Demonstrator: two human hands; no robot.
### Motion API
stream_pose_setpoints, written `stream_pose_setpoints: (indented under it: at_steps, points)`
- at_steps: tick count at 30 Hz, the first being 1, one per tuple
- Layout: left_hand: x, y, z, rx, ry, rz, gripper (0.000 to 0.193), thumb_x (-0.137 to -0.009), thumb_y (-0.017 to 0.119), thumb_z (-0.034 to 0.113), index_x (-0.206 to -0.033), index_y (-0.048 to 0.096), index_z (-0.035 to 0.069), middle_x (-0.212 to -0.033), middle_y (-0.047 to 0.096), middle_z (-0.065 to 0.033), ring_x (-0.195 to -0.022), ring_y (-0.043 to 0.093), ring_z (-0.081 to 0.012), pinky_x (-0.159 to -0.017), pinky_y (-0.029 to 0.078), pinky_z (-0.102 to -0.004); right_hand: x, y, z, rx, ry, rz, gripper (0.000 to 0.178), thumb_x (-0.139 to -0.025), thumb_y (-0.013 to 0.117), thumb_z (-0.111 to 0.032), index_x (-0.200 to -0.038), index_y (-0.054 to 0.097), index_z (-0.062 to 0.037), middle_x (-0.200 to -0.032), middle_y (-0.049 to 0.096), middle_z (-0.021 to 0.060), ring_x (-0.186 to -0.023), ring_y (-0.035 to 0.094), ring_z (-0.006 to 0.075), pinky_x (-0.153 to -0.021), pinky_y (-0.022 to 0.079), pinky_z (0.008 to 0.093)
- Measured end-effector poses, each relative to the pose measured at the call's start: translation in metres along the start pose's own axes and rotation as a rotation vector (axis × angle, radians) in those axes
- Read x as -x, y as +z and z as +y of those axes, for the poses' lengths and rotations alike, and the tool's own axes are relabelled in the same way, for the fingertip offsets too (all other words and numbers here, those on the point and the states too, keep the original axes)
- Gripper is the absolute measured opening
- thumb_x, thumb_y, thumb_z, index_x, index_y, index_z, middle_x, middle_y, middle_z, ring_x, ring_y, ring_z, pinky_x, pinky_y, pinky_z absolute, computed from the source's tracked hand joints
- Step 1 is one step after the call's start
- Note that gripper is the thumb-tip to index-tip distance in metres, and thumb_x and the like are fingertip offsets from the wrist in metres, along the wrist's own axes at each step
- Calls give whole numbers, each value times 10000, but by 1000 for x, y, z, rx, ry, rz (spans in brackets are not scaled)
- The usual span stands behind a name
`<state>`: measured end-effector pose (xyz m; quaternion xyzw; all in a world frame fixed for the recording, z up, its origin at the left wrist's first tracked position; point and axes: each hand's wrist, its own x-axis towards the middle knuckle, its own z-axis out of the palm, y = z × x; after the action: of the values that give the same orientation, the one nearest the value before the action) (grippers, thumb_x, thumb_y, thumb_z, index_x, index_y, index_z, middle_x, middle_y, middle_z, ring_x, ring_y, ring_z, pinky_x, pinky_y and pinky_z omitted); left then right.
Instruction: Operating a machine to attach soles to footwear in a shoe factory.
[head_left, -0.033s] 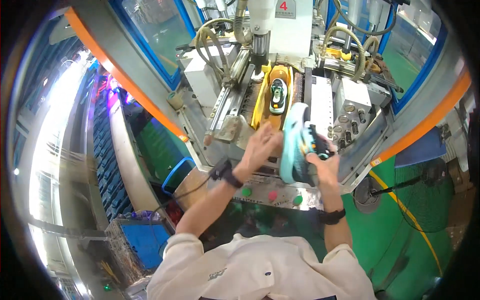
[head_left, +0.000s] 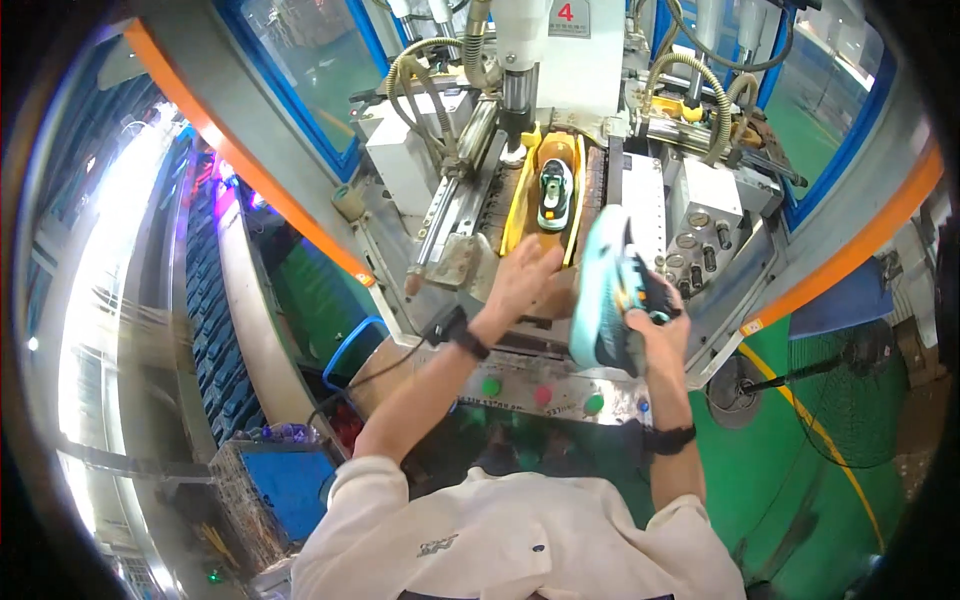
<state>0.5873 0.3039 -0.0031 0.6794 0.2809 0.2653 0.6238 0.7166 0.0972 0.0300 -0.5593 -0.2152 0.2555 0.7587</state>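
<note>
My right hand [head_left: 660, 325] grips a light-teal and black sneaker [head_left: 603, 290] by its upper, thumb and fingers closed round it. The shoe is tilted on its side, its pale sole side turned toward my left hand. Beside it, my left hand [head_left: 522, 285] is held with fingers stretched out and holds nothing. Just beyond that hand, a second black, white and teal shoe [head_left: 555, 195] sits in the yellow-sided cradle [head_left: 515, 215] of a pressing machine. Both wrists wear dark bands.
A vertical press cylinder [head_left: 519, 90] rises behind the cradle. Metal rails [head_left: 455, 200] and a valve block [head_left: 705, 195] flank it. Green and red buttons [head_left: 543, 396] line the front panel. A conveyor [head_left: 225, 310] runs at left; a fan [head_left: 850, 355] stands at right.
My right hand has shifted slightly right with the sneaker. My left hand has moved a little, its fingers still stretched out. The shoe in the cradle stays put.
</note>
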Motion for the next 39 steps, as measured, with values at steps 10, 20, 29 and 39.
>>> stream_pose_setpoints:
  at_steps: [10, 20, 29, 39]
  points:
    - [-230, 22, -96, -719, -159, 234, 958, -726, 782, 384, -1380, 260, -84, -1234, 537, -344, -1149, 559, -443, -984, 462, -475, 5, -58, -52, 77, -215, 438, 673, -681, 716, -87, -1303, 500, 52, -1232, 577, 115, -1083, 578, 192, -995, 434, 349]
    - [-172, -41, -59, 543, -420, 63, 288, -800, 712, 74, -1038, 627, -63, -961, 692, -126, -804, 692, -227, -666, 567, -351, -171, -12, -65, 684, -141, 302, 471, -664, 732, -63, -1116, 630, 21, -919, 664, 59, -815, 599, 132, -757, 478, 259]
    - [95, -158, 38, 337, -425, 99, 552, -746, 774, 101, -1228, 555, -56, -1106, 637, -96, -971, 594, -141, -858, 482, -282, -332, 156, 81, 1288, 282, -148, 576, -653, 765, -300, -1085, 632, 58, -1120, 667, 248, -1032, 660, 368, -855, 530, 400]
    - [283, -178, 49, 446, -389, 1030, 432, -828, 674, 59, -1231, 539, -12, -1028, 643, -53, -834, 658, -158, -710, 553, -282, -324, 163, 217, 1325, -272, -77, 483, -796, 630, -241, -1113, 429, 63, -873, 692, 246, -807, 690, 432, -689, 573, 467]
